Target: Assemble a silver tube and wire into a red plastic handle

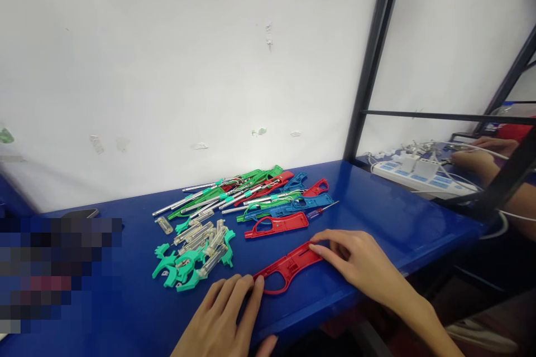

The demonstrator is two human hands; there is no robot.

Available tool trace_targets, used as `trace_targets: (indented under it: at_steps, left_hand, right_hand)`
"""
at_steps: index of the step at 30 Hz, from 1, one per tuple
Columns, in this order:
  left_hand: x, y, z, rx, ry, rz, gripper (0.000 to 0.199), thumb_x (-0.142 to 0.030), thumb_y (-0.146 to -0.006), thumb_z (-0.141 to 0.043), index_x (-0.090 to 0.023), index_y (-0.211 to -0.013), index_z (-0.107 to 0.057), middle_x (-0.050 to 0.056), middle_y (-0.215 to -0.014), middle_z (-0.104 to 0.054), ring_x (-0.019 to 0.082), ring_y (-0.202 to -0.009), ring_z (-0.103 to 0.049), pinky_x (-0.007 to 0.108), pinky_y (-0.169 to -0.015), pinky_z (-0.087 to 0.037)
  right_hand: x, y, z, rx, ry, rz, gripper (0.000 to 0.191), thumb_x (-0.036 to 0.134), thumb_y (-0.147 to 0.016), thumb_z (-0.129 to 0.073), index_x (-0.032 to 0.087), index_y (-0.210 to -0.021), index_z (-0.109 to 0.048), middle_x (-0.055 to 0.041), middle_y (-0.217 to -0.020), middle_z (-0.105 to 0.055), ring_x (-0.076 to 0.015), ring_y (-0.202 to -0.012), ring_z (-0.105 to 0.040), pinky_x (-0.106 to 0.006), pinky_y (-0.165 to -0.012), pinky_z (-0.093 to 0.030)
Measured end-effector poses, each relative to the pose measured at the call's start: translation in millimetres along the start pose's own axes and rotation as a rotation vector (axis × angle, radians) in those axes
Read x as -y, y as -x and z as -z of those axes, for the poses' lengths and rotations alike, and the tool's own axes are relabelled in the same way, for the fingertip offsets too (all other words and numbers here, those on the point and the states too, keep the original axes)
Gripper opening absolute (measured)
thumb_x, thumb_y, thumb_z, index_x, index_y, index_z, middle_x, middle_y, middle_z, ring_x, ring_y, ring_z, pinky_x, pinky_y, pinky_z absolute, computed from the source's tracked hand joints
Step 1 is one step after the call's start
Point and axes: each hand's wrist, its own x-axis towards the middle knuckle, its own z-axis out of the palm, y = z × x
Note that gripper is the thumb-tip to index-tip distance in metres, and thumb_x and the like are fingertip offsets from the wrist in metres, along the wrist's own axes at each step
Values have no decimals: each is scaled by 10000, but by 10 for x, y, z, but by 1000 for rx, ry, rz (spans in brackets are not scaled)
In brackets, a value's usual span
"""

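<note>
A red plastic lighter casing half (293, 265) lies near the table's front edge, its hollow inner side facing up and its finger loop toward the left. My right hand (362, 259) pinches its right end between thumb and fingers. At the other end, the fingertips of my left hand (228, 312) rest on the narrow nose, fingers stretched and thumb apart. Just left of the casing are turquoise plastic triggers (188, 262) and clear fuel tanks (215, 237) in a loose heap. Behind it lies another red casing half (288, 224).
Green, red and blue casing halves, some with metal tubes (205, 203) and wires, pile up by the white wall (188, 67). A small screwdriver (322, 210) lies beside them. Beyond the black frame post (372, 61), a co-worker's hands (481, 153) are near a white power strip (422, 177).
</note>
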Motion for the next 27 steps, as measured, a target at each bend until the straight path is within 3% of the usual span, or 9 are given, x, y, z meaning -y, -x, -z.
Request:
trace_targets:
  at_steps: [9,27]
  left_hand:
    - [-29,-152,63,-71,-153,-74,477,-428,-1194,-359,-133,-1354,-697,95,-1144,-808,248,-974,-803,348,-823,-654]
    - [-41,-163,88,-31,-84,-33,445,-385,-1194,-345,-132,-1398,-649,113,-1120,-752,240,-974,-785,332,-812,-665]
  right_hand:
    - [9,-1,1,6,0,-7,311,540,-1093,-607,342,-1119,-844,33,-697,-700,-179,-615,-606,-313,-661,-401]
    - [35,5,30,15,-1,7,322,542,-1100,-600,334,-1133,-844,25,-712,-707,-186,-635,-626,-317,-665,-416]
